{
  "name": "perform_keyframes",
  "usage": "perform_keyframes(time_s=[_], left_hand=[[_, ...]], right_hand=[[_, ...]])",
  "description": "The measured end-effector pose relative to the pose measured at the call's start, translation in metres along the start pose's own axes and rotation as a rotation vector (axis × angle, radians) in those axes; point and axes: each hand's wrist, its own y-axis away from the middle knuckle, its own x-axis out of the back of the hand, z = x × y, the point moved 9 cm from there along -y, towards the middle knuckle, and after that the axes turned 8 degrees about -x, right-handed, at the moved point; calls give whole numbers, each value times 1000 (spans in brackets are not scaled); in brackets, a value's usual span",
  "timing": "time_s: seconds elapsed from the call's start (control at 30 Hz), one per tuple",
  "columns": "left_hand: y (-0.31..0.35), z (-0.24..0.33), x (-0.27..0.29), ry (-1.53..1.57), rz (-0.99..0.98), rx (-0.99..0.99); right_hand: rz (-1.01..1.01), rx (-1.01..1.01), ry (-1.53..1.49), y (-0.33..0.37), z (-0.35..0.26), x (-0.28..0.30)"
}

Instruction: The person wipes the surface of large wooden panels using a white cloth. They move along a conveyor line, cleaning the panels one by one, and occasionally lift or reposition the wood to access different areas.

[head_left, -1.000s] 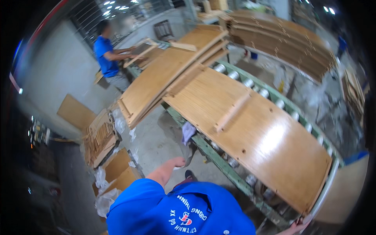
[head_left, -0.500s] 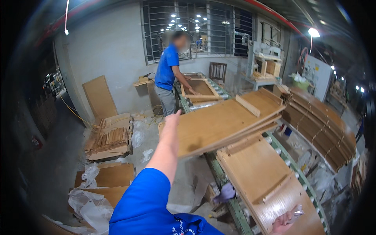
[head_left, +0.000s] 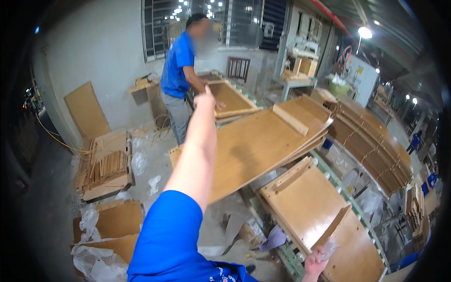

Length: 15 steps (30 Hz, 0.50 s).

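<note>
My left hand (head_left: 205,99) reaches far forward in the air, one finger stretched out and nothing visible in it. In the picture it overlaps the co-worker's arm; whether they touch I cannot tell. Below the forearm lies a long brown wooden panel (head_left: 256,150), set across others, with a wooden strip (head_left: 290,120) on it. At lower right my right hand (head_left: 315,263) is closed on a small clear plastic bag (head_left: 330,248). It is held above a second brown panel (head_left: 300,195) with crosswise strips, resting on the green roller conveyor (head_left: 359,202).
A co-worker in a blue shirt (head_left: 177,63) leans over a framed panel (head_left: 235,99). Stacked curved panels (head_left: 371,141) stand at right. Wood strips (head_left: 104,164) lie on a pallet at left, near cardboard (head_left: 117,218) and plastic wrap (head_left: 101,263). A purple cloth (head_left: 274,238) hangs by the conveyor.
My left hand has risen and stretched farther forward. My right hand has come up and left over the panel with the plastic bag. The view has shifted, and the co-worker appears larger.
</note>
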Motion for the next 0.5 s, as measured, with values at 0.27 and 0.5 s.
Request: perform_keyframes(time_s=[0.27,0.5], left_hand=[[231,62,121,411,1050,-1100],[408,7,-225,322,-322,-925]], right_hand=[[-35,3,60,-60,-8,-32],[35,-72,-123,-149,-19,45]])
